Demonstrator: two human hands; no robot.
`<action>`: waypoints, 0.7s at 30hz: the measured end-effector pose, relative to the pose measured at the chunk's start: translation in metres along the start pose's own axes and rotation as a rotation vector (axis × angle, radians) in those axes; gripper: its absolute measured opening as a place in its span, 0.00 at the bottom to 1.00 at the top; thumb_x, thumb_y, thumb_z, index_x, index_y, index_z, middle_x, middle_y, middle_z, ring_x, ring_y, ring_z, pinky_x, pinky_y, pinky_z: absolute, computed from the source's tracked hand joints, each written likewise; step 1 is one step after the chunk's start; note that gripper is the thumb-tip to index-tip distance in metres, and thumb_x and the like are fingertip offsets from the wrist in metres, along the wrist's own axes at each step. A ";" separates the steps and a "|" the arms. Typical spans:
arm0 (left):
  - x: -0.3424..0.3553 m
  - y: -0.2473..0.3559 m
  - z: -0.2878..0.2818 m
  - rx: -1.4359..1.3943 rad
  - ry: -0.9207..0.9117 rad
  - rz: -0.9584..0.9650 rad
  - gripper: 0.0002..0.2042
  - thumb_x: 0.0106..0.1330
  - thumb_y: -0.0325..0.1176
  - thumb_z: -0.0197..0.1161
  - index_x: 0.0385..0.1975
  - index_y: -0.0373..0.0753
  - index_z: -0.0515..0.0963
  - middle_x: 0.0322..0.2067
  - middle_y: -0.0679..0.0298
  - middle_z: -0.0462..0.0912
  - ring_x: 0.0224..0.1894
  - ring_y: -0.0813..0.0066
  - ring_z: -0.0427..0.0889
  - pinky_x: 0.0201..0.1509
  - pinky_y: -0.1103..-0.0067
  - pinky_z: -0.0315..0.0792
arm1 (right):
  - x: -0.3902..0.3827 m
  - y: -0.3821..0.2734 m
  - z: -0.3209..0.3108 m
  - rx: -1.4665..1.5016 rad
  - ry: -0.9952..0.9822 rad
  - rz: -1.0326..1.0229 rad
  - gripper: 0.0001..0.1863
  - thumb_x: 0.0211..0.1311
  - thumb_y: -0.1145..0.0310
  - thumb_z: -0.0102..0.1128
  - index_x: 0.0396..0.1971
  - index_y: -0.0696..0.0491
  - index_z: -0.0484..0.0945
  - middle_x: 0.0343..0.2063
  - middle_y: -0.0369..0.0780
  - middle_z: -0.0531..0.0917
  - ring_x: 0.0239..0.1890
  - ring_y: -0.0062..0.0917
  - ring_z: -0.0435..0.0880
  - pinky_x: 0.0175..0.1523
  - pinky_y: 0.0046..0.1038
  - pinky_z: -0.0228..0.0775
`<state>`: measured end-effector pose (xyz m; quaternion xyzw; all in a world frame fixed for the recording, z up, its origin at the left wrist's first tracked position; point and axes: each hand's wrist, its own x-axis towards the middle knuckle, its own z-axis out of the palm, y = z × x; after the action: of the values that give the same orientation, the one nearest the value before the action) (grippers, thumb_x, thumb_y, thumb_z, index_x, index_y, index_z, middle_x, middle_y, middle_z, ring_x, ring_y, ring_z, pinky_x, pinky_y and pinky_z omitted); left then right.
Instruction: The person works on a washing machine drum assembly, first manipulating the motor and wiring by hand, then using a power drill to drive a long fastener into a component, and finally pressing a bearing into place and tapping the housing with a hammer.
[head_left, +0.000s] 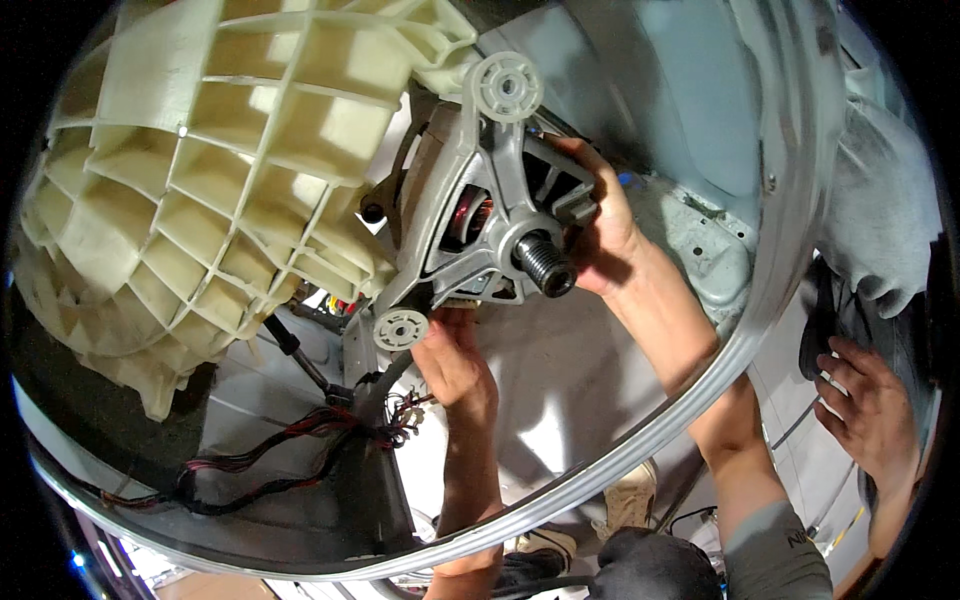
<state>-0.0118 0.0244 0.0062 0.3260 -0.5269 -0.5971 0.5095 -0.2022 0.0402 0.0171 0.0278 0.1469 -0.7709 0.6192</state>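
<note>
Nearest the camera, a curved metal rim [640,455] of an appliance cabinet sweeps across the lower part of the view, and both forearms pass over it into the cavity. Below the rim, shoes [625,500] and a dark bundle [650,565] lie at floor level. At the near right, another person's hand [870,405] rests against the outer panel, apart from the work.

Inside, at near left, a wiring harness [290,440] of red and black leads trails loose along the cabinet floor [300,500], its ends bare near a black strut [300,355].

Further in, the left hand [455,355] is closed under the lower edge of the grey electric motor [480,215], beside its lower round mounting lug [400,328]; judged, it bears the motor's weight from beneath. The right hand [605,225] is clamped on the motor's right flank, fingers hooked into the end frame just beside the ribbed shaft pulley [545,262], apparently steadying it against tilt. The hands are apart, one at each side, with the motor between them.

The motor sits tilted, its upper mounting lug [505,88] touching a bracket on the cream ribbed plastic tub [210,180], which fills the far left. Whether fasteners are in place cannot be told. Pale sheet-metal cabinet walls [660,90] close the far right.
</note>
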 end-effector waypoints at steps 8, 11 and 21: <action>0.006 0.004 0.013 -0.042 -0.002 0.046 0.21 0.76 0.47 0.40 0.57 0.36 0.63 0.48 0.56 0.74 0.48 0.64 0.76 0.55 0.66 0.71 | -0.009 -0.008 0.020 -0.046 -0.130 0.002 0.22 0.61 0.49 0.53 0.38 0.54 0.80 0.30 0.40 0.85 0.27 0.28 0.85 0.31 0.30 0.82; 0.004 0.002 0.010 -0.069 0.021 0.017 0.21 0.76 0.47 0.38 0.57 0.36 0.63 0.49 0.55 0.75 0.49 0.64 0.76 0.55 0.66 0.71 | -0.013 0.000 0.024 -0.063 -0.041 -0.007 0.22 0.61 0.49 0.53 0.38 0.54 0.80 0.30 0.40 0.85 0.27 0.27 0.85 0.30 0.30 0.82; 0.002 0.000 0.002 -0.117 0.008 -0.007 0.19 0.76 0.43 0.42 0.59 0.37 0.61 0.50 0.60 0.73 0.47 0.72 0.73 0.55 0.73 0.67 | -0.003 -0.004 0.016 -0.052 -0.124 -0.001 0.21 0.62 0.52 0.55 0.40 0.55 0.80 0.33 0.39 0.84 0.31 0.27 0.85 0.38 0.29 0.82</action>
<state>-0.0141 0.0234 0.0065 0.2998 -0.4882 -0.6272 0.5276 -0.2034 0.0394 0.0340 -0.0364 0.1284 -0.7673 0.6272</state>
